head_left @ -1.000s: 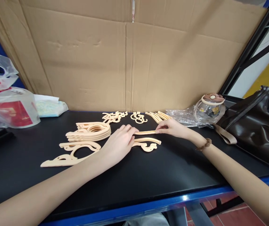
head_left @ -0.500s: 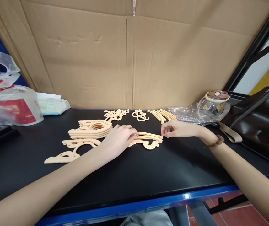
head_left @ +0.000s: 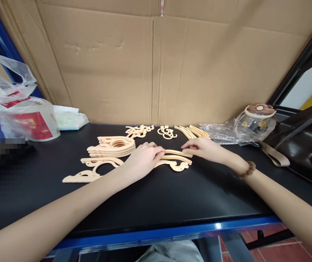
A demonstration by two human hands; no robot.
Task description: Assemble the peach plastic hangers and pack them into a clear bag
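Cream plastic pieces of folding hangers lie on the black tabletop (head_left: 150,196). My left hand (head_left: 145,158) is closed, thumb and fingertips pinching the left end of a slim curved hanger strip (head_left: 176,152). Just below are another curved strip (head_left: 177,158) and a hanger piece with a hooked end (head_left: 179,166), partly behind my left hand. My right hand (head_left: 203,149) hovers at the strip's right part, thumb and forefinger slightly apart. Left of my left hand rests a stack of hanger arms (head_left: 112,149), with a loose hanger arm (head_left: 81,177) nearer to me.
Along the back lie small hook pieces (head_left: 139,131), curled hooks (head_left: 167,132) and curved strips (head_left: 190,131). A clear bottle (head_left: 255,122) and crumpled plastic wrap (head_left: 218,134) stand by a dark bag (head_left: 303,142). At left are a bagged tub (head_left: 32,122) and a tissue pack (head_left: 71,118).
My right hand has moved off the strips' right ends, up and inward, its fingers loosening. The strips are spread further apart, the top one raised. The whole view has shifted slightly.
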